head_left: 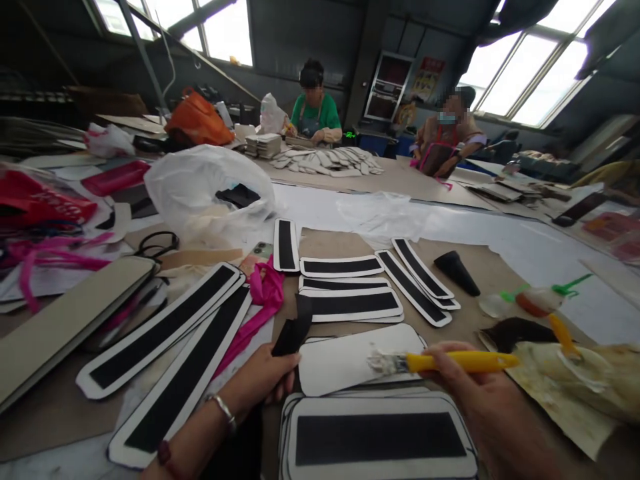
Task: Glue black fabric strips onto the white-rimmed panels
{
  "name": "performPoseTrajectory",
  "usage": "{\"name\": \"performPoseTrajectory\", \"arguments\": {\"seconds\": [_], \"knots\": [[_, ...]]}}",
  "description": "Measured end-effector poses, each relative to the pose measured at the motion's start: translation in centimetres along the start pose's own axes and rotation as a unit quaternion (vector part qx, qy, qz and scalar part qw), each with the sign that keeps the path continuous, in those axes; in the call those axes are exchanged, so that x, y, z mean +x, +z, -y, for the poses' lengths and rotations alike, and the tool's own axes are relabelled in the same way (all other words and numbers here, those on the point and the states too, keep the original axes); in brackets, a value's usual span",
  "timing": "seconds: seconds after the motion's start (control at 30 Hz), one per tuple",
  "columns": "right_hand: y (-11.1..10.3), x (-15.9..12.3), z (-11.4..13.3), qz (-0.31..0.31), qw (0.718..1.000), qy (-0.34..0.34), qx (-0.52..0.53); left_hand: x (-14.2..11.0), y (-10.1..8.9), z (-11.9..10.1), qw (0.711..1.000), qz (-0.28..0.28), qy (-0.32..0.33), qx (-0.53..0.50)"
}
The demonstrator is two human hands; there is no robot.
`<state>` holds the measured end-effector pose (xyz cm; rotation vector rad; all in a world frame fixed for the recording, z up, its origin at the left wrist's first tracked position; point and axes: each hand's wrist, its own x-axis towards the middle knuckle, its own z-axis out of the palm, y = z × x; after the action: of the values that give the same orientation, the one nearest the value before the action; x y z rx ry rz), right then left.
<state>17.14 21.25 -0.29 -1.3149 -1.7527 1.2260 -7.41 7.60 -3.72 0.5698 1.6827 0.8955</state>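
My right hand [463,380] grips a paintbrush [450,361] by its yellow handle. Its whitish, gluey bristles touch the face of a blank white panel [340,363] in front of me. At that panel's left edge, my left hand [277,373] is closed with a black strip [295,327] between thumb and fingers. Closer to me lies a stack of white panels [385,440], the top one bearing a black strip. Beyond the blank panel rest several more strip-covered panels [353,303]. Long curved pieces [165,327] with black strips lie to the left.
A glue-crusted container [590,370] with a yellow stick stands at right, near a dark cone [456,272]. A white plastic bag [200,180], pink cloth [265,287] and scissors [157,243] lie left. Two co-workers [315,110] sit across the table by a pile of pieces [330,161].
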Motion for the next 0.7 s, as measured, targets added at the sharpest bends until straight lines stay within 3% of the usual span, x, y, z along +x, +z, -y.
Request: {"name": "performPoseTrajectory", "arguments": {"seconds": [0.07,0.17,0.37,0.6,0.7], "knots": [[4.5,-0.6,1.4,0.059,0.996,0.025,0.063,0.0,-0.1,0.1,1.000,0.008,0.000,-0.003],[7.3,-0.8,1.8,0.099,0.991,0.031,0.085,0.1,-0.3,0.0,1.000,0.017,-0.003,-0.013],[6.4,-0.5,1.0,0.069,0.997,0.014,0.012,0.3,-0.4,-0.3,0.999,0.027,-0.003,-0.036],[8.3,-1.4,2.6,0.094,0.995,0.008,0.018,0.2,-0.6,-0.3,0.998,0.033,-0.004,-0.046],[7.8,-1.1,2.1,0.070,0.997,-0.003,-0.018,0.3,-0.6,-0.2,0.998,0.030,-0.002,-0.048]]}}
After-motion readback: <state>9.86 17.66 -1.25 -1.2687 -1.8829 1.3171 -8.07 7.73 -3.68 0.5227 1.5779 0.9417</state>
